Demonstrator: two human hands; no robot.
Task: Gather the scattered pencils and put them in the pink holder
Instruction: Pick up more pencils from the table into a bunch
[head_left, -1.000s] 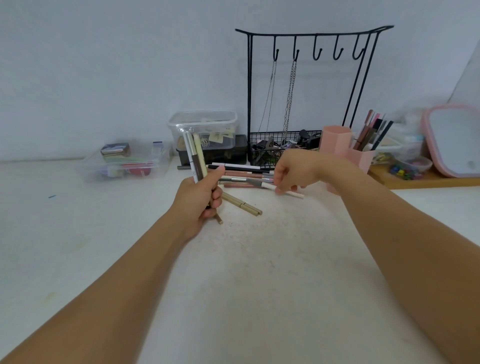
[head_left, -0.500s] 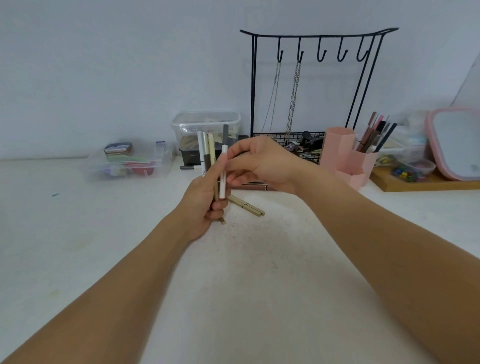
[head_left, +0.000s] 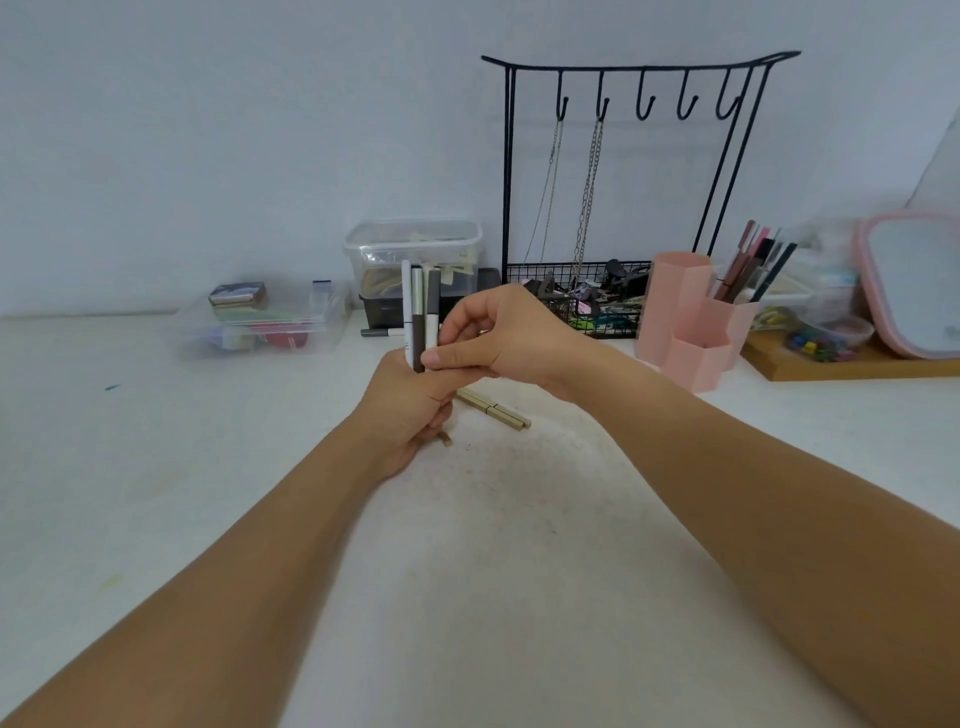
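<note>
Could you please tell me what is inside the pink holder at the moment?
The pink holder has several pencils and pens upright in its back right compartment. The tall left and low front compartments show nothing above their rims; their insides are hidden.

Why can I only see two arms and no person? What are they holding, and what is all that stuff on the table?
The camera sits on the person's head and looks forward and down, so you see only their arms, just as you see your own. There is one picture, taken from that spot.

The left hand holds a bunch of pencils standing upright. The right hand reaches across and pinches that bunch, perhaps tidying it or adding one.

On the white table, two beige pencils lie just behind the hands, and one more pencil lies farther back. The pink holder on the right is where they belong; some pencils already stand in it.

Also there: a black wire rack with chains on its hooks, two clear plastic boxes and a pink-rimmed mirror.
</note>
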